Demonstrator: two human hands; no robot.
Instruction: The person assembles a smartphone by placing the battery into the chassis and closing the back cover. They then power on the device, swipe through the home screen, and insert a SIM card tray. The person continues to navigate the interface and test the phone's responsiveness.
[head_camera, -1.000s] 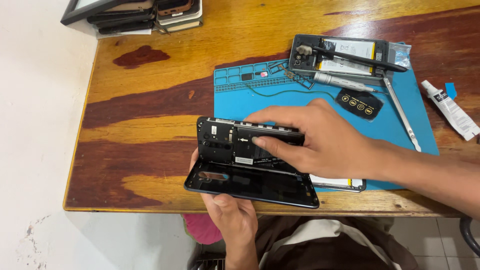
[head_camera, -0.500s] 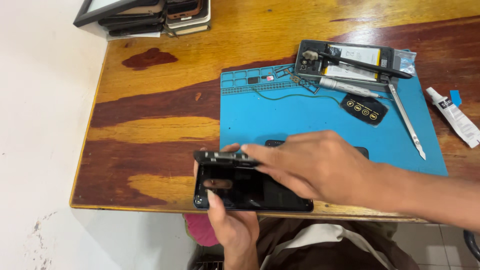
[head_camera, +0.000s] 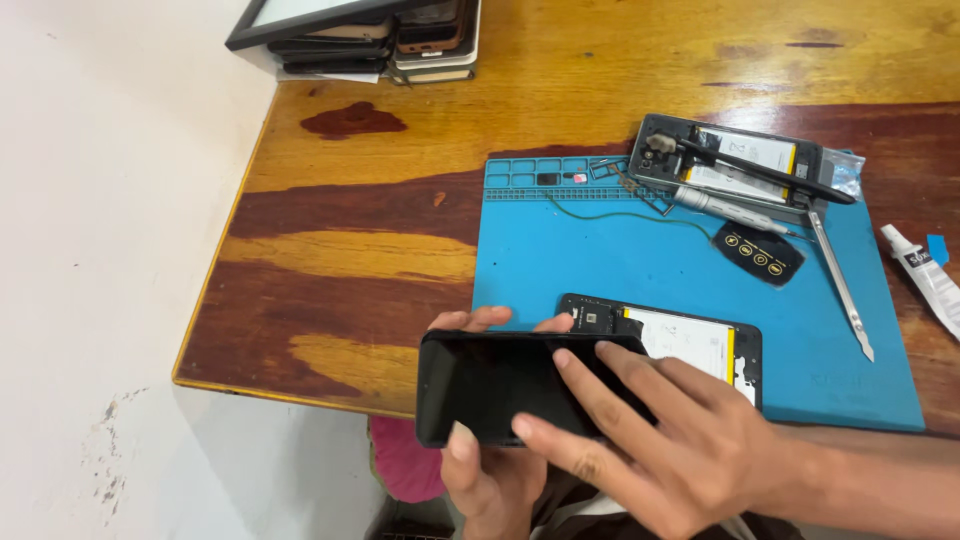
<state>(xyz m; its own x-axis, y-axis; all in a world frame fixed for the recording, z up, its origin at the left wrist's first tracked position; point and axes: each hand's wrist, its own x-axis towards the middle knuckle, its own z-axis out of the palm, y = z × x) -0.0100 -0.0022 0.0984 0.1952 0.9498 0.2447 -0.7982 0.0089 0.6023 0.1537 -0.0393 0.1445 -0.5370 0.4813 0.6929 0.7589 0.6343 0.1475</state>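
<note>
Gripping black phone (head_camera: 500, 385): left hand (head_camera: 490, 470) beneath, right hand (head_camera: 650, 450) atop.

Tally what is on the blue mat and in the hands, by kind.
Opened phones showing their insides: 2
Black panel held by left hand and right hand: 1
Long tools: 3
Black oval pad: 1
Total: 7

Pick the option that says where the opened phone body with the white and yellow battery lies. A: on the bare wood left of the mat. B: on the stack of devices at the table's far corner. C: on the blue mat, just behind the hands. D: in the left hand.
C: the opened phone body lies flat on the blue mat, just beyond the black panel that the left hand and right hand hold.
</note>
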